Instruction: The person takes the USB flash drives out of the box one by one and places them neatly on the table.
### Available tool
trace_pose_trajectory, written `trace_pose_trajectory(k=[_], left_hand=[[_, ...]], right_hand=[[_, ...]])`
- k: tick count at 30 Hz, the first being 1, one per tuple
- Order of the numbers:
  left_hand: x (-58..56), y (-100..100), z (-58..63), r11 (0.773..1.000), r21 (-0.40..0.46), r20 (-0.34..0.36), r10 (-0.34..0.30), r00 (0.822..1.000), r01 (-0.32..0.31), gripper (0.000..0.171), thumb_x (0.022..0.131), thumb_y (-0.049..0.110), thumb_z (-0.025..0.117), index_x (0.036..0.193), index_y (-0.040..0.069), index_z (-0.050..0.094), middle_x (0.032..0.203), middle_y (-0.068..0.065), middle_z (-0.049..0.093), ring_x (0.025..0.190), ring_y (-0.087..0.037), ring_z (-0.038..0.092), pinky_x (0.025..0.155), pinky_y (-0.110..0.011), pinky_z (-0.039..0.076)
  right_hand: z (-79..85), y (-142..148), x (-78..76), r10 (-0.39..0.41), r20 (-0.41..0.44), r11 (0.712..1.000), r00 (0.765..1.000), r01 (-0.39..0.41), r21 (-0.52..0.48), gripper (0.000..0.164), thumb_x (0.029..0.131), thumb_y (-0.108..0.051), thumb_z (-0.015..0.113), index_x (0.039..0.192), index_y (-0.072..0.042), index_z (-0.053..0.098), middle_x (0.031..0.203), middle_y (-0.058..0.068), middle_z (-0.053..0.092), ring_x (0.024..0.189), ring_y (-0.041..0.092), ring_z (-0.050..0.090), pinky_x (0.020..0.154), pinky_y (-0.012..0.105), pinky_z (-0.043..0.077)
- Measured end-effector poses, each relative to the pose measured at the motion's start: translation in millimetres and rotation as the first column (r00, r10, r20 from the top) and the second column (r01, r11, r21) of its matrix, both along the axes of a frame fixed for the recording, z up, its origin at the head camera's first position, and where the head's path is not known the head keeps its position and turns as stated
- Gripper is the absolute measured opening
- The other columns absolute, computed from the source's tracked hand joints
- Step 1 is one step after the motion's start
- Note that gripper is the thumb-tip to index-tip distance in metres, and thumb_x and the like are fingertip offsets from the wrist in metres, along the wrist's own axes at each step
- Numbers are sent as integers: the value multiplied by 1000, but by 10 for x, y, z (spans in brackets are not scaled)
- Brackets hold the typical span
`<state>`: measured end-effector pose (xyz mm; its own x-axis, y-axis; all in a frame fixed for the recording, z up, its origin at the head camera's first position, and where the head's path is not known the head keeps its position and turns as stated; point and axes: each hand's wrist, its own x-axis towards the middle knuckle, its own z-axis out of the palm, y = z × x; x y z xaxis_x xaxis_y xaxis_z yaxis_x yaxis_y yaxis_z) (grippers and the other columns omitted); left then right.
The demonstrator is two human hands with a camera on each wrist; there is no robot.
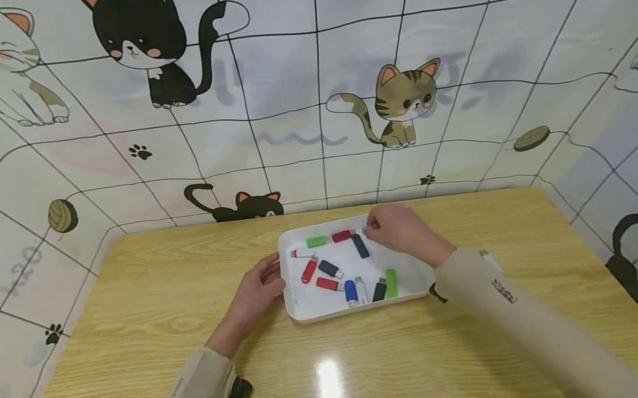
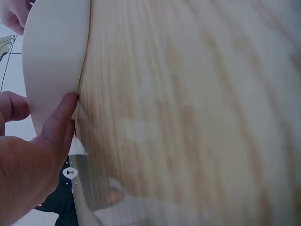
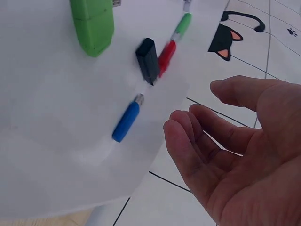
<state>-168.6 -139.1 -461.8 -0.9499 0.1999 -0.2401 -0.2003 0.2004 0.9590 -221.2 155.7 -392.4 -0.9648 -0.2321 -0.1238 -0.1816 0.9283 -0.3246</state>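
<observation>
A shallow white tray (image 1: 303, 310) holds several USB flash drives in red, green, blue, white and black. My left hand (image 1: 252, 296) is at the tray's left end; in the left wrist view its fingertips (image 2: 69, 101) touch the white outer wall. Over the tray's far right part is my right hand (image 1: 401, 232), covering what lies beneath it in the head view. The right wrist view shows that hand (image 3: 240, 155) with loosely bent fingers, thumb apart and nothing held. Near its fingertips lies a blue USB drive (image 3: 126, 121), beside a black one (image 3: 148, 59) and a larger green one (image 3: 92, 26).
A white USB drive (image 1: 490, 261) lies on the wooden table (image 1: 183, 270), right of the tray beside my right sleeve. Cat-printed cloth (image 1: 298, 134) hangs behind the table and along both sides.
</observation>
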Motion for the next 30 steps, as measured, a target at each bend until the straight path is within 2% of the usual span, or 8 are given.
trace_pose_trajectory(k=[8,15,21,26,30], left_hand=[[2,10,3,999,-35,-3,6,1000,-6,62,91,6,54,150,8,35,145,-11,45,128,-24,48,94,-38,48],[-3,10,-2,999,-46,-6,6,1000,-6,62,91,6,54,150,9,35,145,-11,45,128,-24,48,96,-38,47],[-8,24,-5,999,-42,-14,13,1000,-14,62,90,5,54,150,8,36,144,-12,46,125,-24,50,94,-38,49],[-2,32,2,999,-43,-6,23,1000,-23,62,89,5,54,149,9,38,143,-10,48,124,-23,51,93,-37,49],[4,35,4,998,-51,-9,26,1000,-27,62,90,5,54,149,9,37,143,-10,48,123,-23,52,93,-37,49]], right_hand=[[-97,-147,-105,4,71,997,997,-9,79,30,93,-30,57,108,-6,68,95,3,66,75,17,56,64,30,47],[-126,-212,-145,-2,147,994,989,-14,107,24,91,-32,60,89,-9,66,73,2,58,67,18,52,57,29,40],[-170,-262,-156,8,195,994,981,-29,107,29,90,-35,63,77,-9,62,62,1,48,59,15,48,53,26,36],[-186,-291,-161,26,185,993,982,-47,111,26,89,-33,66,83,-8,62,65,2,51,61,16,49,55,27,38],[-208,-299,-173,48,167,992,985,-67,111,20,88,-26,68,88,-8,61,70,4,55,64,17,51,58,27,40]])
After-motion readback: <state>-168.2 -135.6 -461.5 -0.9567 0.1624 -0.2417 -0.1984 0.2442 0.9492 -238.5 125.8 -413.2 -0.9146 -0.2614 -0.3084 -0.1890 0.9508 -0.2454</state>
